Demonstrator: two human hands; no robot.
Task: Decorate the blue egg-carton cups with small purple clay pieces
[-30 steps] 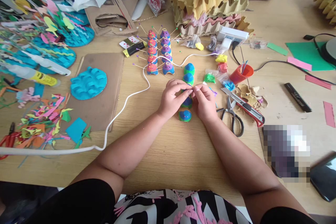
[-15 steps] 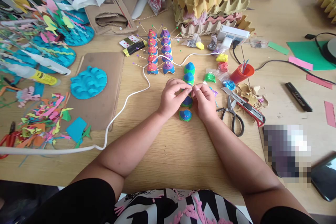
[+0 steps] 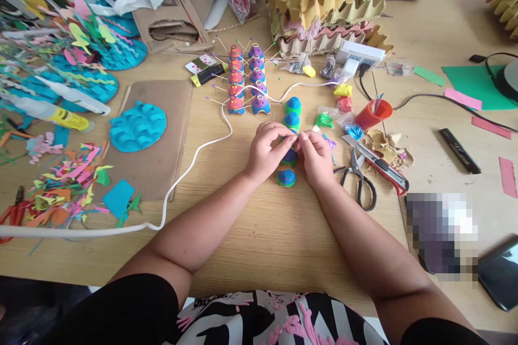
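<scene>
- Left hand [image 3: 267, 152] and right hand [image 3: 316, 157]: both closed in a thumb-and-forefinger pinch, fingertips meeting; anything held there too small to make out.
- Row of bumps [image 3: 288, 158]: on the tabletop [image 3: 259, 237], below and between the hands, running away from the person; middle partly hidden by fingers. Contact with hands: cannot tell.
- Appearance: bumps rounded, blue on top, green around the lower edges.
- Scissors [image 3: 356, 170]: lying just beside the right hand.
</scene>
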